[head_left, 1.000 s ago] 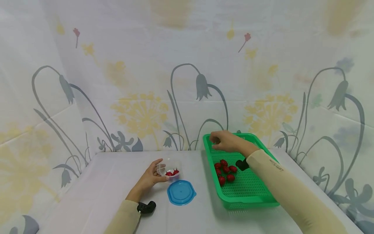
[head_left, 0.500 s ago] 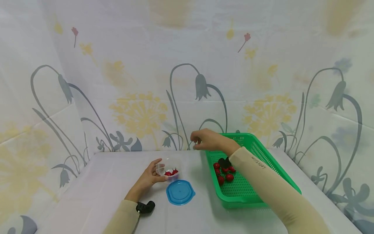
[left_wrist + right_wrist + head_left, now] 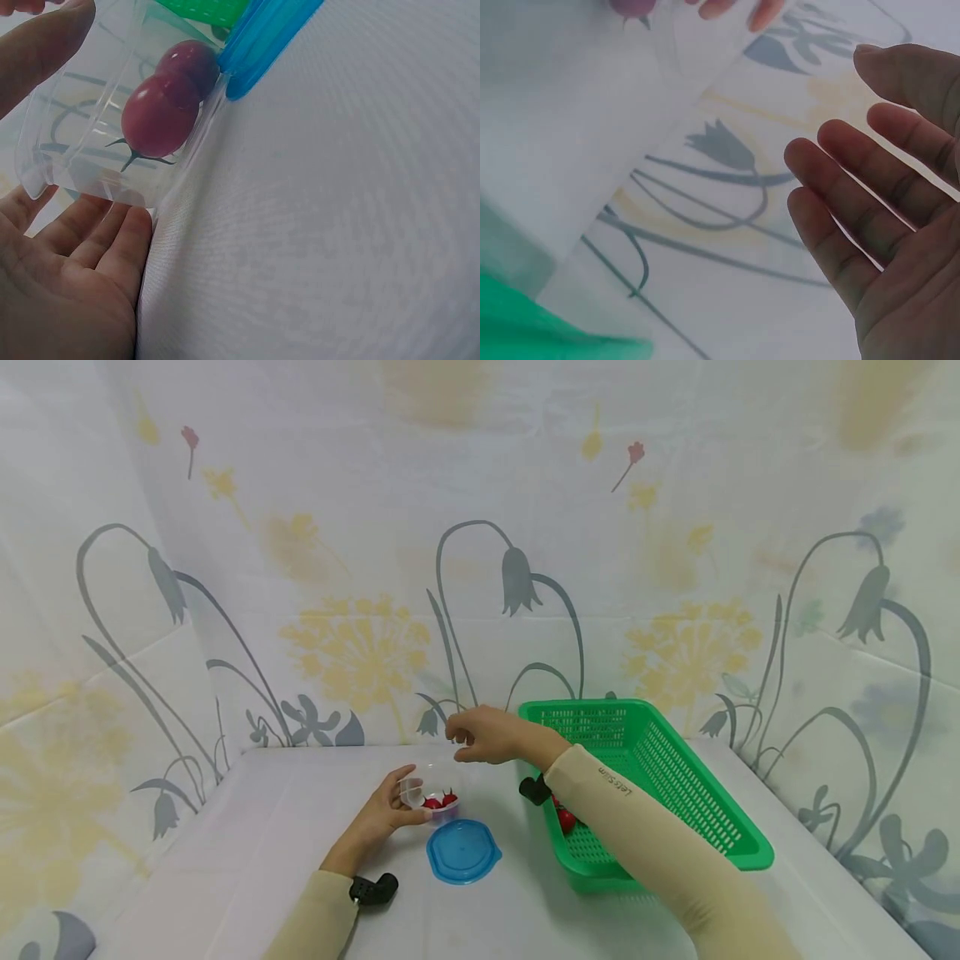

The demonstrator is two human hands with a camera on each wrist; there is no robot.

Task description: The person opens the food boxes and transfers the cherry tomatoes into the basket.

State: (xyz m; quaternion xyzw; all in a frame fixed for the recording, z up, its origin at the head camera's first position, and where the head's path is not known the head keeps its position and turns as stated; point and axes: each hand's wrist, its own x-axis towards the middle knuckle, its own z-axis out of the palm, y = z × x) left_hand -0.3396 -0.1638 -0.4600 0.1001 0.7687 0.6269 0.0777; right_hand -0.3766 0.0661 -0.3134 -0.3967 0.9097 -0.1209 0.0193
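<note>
My left hand [image 3: 381,817] grips a small clear plastic container [image 3: 414,795] on the table, thumb on one side and fingers on the other. Two red cherry tomatoes [image 3: 161,114] lie inside it, one with its green stem showing in the left wrist view. In front of the container lies a round blue lid [image 3: 462,852] with a tab. My right hand [image 3: 487,735] hovers above and to the right of the container. The right wrist view shows its fingers [image 3: 832,225] loosely bent, with nothing seen in the palm.
A green plastic basket [image 3: 600,865] stands on the right, holding several cherry tomatoes [image 3: 566,821] partly hidden by my right forearm. White cloth covers the table [image 3: 255,827]. A flower-printed curtain [image 3: 360,527] hangs behind.
My right hand has moved left from over the basket toward the container. Its forearm now covers most of the tomatoes in the basket. The left hand and the container have stayed in place.
</note>
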